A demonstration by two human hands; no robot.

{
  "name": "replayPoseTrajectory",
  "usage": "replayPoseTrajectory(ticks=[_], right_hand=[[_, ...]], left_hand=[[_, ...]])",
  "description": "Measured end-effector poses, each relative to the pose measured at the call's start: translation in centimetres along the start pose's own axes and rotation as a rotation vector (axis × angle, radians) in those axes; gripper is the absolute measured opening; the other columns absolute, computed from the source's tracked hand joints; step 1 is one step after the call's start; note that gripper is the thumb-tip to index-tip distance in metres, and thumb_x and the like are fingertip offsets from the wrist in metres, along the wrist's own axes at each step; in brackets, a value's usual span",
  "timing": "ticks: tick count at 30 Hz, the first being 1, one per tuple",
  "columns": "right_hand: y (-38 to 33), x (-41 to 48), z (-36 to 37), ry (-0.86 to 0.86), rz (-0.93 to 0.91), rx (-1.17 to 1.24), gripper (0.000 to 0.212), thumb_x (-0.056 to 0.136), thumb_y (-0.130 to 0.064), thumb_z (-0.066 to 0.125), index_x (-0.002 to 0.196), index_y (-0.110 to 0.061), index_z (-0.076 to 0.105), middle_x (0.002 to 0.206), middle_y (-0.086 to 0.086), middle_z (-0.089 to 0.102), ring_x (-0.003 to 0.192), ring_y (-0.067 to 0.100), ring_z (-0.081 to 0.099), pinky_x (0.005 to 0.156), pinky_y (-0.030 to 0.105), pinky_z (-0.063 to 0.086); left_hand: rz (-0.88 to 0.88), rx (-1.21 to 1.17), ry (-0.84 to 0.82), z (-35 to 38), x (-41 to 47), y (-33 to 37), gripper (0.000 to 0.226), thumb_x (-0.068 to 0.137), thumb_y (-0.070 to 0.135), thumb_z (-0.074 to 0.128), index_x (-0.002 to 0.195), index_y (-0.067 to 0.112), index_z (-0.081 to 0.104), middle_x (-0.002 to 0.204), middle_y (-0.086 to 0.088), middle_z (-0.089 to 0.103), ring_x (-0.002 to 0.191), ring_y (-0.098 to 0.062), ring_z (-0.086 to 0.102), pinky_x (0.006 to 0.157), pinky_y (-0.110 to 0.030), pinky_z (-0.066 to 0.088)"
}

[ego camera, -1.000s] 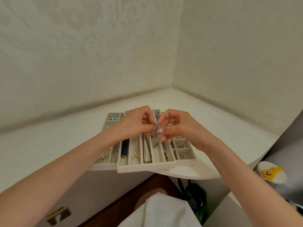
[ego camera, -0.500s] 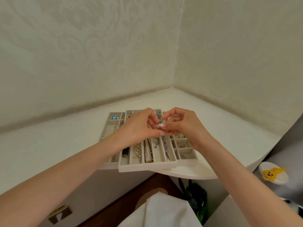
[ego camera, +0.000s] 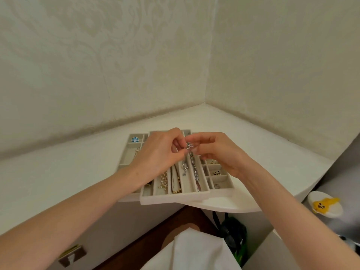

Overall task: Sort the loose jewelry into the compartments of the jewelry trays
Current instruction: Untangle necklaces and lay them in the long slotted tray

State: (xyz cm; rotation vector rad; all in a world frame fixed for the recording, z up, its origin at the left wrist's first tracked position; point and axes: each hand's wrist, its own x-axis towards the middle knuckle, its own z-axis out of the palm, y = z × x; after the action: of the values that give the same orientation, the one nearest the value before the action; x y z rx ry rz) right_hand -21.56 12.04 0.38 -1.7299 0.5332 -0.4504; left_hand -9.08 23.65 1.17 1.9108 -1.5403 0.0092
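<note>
Three beige jewelry trays lie side by side on the white corner shelf; the middle tray (ego camera: 175,198) has long slots and overhangs the shelf edge. My left hand (ego camera: 155,154) and my right hand (ego camera: 220,151) meet above it, both pinching the top of a thin silver chain (ego camera: 188,148). The chain hangs down into a long slot, its lower end (ego camera: 184,169) resting there. Beside it lies a darker silver chain (ego camera: 194,170). A pearl string (ego camera: 162,182) and a gold necklace (ego camera: 176,189) fill slots to the left.
The left tray (ego camera: 126,158) holds a blue flower brooch (ego camera: 134,139). The right tray (ego camera: 222,189) has small square cells with earrings and a ring. Two walls close the corner behind. Below the shelf are a white cloth (ego camera: 194,252), a dark-green object and a yellow-and-white toy (ego camera: 325,206).
Both hands have stayed together over the middle tray, shifting slightly. The silver chain now hangs lower into its long slot. The pink item seen at the fingertips one second ago is no longer visible.
</note>
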Motion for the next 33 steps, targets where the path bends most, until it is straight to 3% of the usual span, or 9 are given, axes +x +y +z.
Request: replayPoseTrajectory(ticks=[3, 5, 9, 14, 24, 27, 29, 31, 33], right_hand=[[-0.1, 0.2, 0.1, 0.013, -0.072, -0.13, 0.027, 0.076, 0.003, 0.069, 0.098, -0.012, 0.072, 0.072, -0.012, 0.062, 0.06, -0.001, 0.049, 0.063, 0.008, 0.042], [-0.1, 0.5, 0.2, 0.026, -0.089, -0.17, 0.02, 0.074, -0.004, 0.075, 0.091, -0.014, 0.072, 0.064, -0.013, 0.056, 0.061, 0.006, 0.044, 0.058, 0.01, 0.038], [-0.2, 1.3, -0.1, -0.005, -0.113, -0.227, 0.014, 0.075, -0.009, 0.076, 0.087, -0.006, 0.071, 0.072, 0.007, 0.055, 0.065, 0.013, 0.042, 0.063, 0.02, 0.035], [-0.1, 2.0, -1.1, -0.162, -0.144, -0.117, 0.008, 0.083, -0.001, 0.066, 0.087, -0.005, 0.06, 0.078, 0.008, 0.069, 0.074, 0.009, 0.064, 0.072, 0.015, 0.048], [-0.2, 2.9, -1.0, -0.305, -0.149, -0.244, 0.023, 0.075, -0.004, 0.075, 0.096, -0.011, 0.073, 0.077, 0.005, 0.061, 0.071, 0.011, 0.051, 0.075, 0.023, 0.04], [-0.4, 2.9, -0.6, -0.331, -0.161, -0.272, 0.023, 0.075, -0.002, 0.074, 0.098, -0.004, 0.073, 0.068, -0.011, 0.066, 0.062, -0.001, 0.052, 0.069, 0.012, 0.041], [-0.4, 3.2, -0.5, -0.31, -0.172, -0.274, 0.021, 0.074, -0.003, 0.075, 0.095, -0.001, 0.073, 0.072, -0.004, 0.069, 0.069, 0.003, 0.057, 0.074, 0.015, 0.044], [-0.5, 3.5, -0.5, -0.298, -0.206, -0.289, 0.02, 0.073, -0.01, 0.078, 0.09, -0.002, 0.073, 0.082, 0.017, 0.067, 0.077, 0.018, 0.054, 0.08, 0.032, 0.044], [-0.6, 3.8, -0.6, -0.302, -0.222, -0.299, 0.01, 0.071, -0.014, 0.078, 0.079, -0.012, 0.072, 0.077, 0.016, 0.062, 0.072, 0.021, 0.047, 0.071, 0.031, 0.04]], left_hand=[[-0.003, -0.035, 0.026, -0.4, 0.1, -0.2, 0.011, 0.079, 0.02, 0.069, 0.08, 0.025, 0.06, 0.07, 0.014, 0.06, 0.066, 0.003, 0.056, 0.062, -0.002, 0.038], [0.005, -0.048, 0.031, -0.5, 0.2, -0.2, 0.01, 0.079, 0.02, 0.068, 0.082, 0.025, 0.06, 0.074, 0.013, 0.062, 0.068, 0.002, 0.056, 0.062, -0.004, 0.039], [0.027, -0.043, 0.056, -0.6, 0.2, -0.2, 0.009, 0.079, 0.023, 0.068, 0.082, 0.024, 0.059, 0.074, 0.012, 0.061, 0.07, 0.0, 0.055, 0.06, -0.012, 0.038], [0.047, -0.037, 0.066, -1.1, -0.2, -0.2, 0.007, 0.08, 0.025, 0.067, 0.082, 0.024, 0.061, 0.073, 0.014, 0.059, 0.068, 0.006, 0.051, 0.057, -0.011, 0.034], [0.051, -0.043, 0.083, -1.3, -0.5, -0.4, 0.011, 0.08, 0.027, 0.068, 0.079, 0.032, 0.058, 0.079, 0.016, 0.058, 0.08, 0.002, 0.052, 0.065, -0.012, 0.032], [0.057, -0.051, 0.088, -1.3, -0.4, -0.1, 0.012, 0.079, 0.028, 0.068, 0.078, 0.034, 0.057, 0.078, 0.016, 0.058, 0.081, 0.002, 0.052, 0.067, -0.012, 0.033], [0.07, -0.065, 0.081, -1.4, -0.5, 0.0, 0.013, 0.078, 0.028, 0.067, 0.077, 0.036, 0.056, 0.078, 0.015, 0.058, 0.081, 0.002, 0.052, 0.068, -0.014, 0.033], [0.09, -0.065, 0.069, -1.5, -0.7, 0.1, 0.016, 0.077, 0.027, 0.067, 0.075, 0.038, 0.055, 0.077, 0.016, 0.057, 0.08, 0.002, 0.051, 0.068, -0.013, 0.033], [0.108, -0.039, 0.059, -1.5, -0.9, 0.1, 0.016, 0.077, 0.026, 0.069, 0.076, 0.036, 0.057, 0.077, 0.017, 0.055, 0.08, 0.003, 0.051, 0.067, -0.011, 0.032]])
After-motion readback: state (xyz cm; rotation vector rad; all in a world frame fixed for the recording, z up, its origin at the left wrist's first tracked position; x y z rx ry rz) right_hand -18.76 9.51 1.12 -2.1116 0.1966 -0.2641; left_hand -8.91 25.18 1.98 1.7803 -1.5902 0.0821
